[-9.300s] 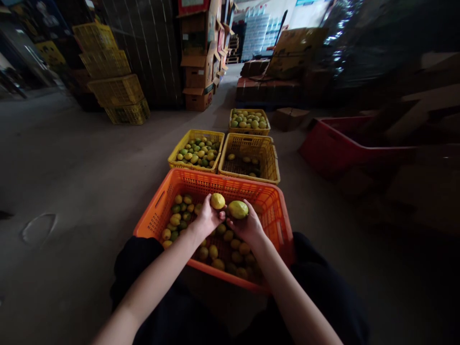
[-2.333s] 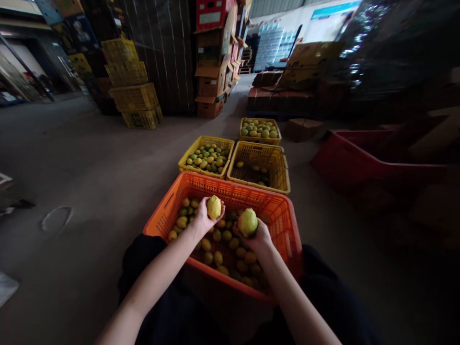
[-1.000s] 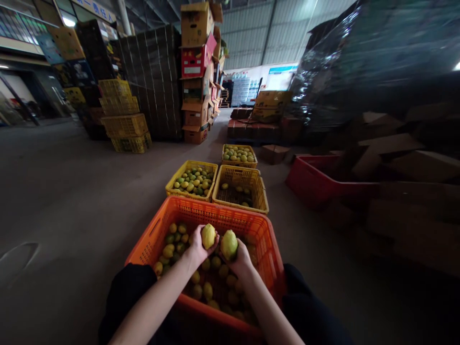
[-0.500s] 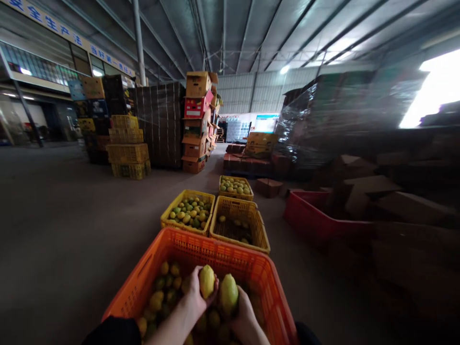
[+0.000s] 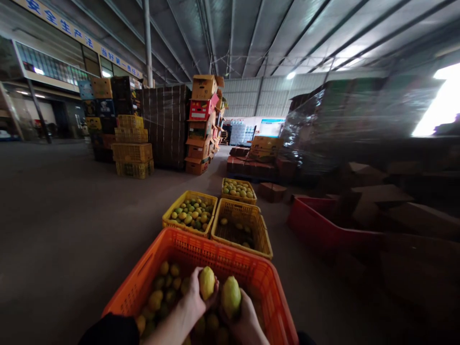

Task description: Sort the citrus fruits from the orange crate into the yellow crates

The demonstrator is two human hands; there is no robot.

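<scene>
Two lemons were observed off the pile, one in each hand, and neither was placed in a crate. A yellow lemon (image 5: 207,282) was held in the left hand (image 5: 194,299), and a larger, greener lemon (image 5: 231,296) in the right hand (image 5: 247,318). Both were held over the orange crate (image 5: 223,246), side by side and near each other, with a narrow gap between them. The pointed ends were turned upward, so that the two could be viewed together; their size and colour were judged to be readily comparable in this position.

Pose: both forearms were extended forward from the lower edge of the view, and the hands were brought close together, palms judged to be turned mostly upward. The yellow lemon was clasped by the left fingers, with the thumb laid along its outer side and fingertips seen at its inner side. The greener lemon was cradled by the right thumb and palm; the remaining right fingers were largely lost in shadow.

Surroundings: loose lemons (image 5: 155,300) were noted at the bottom of the orange crate. Beyond it, a well-filled yellow crate (image 5: 185,230) and a sparsely filled yellow crate (image 5: 260,235) were placed side by side, with a smaller-looking filled crate (image 5: 239,199) behind.
</scene>
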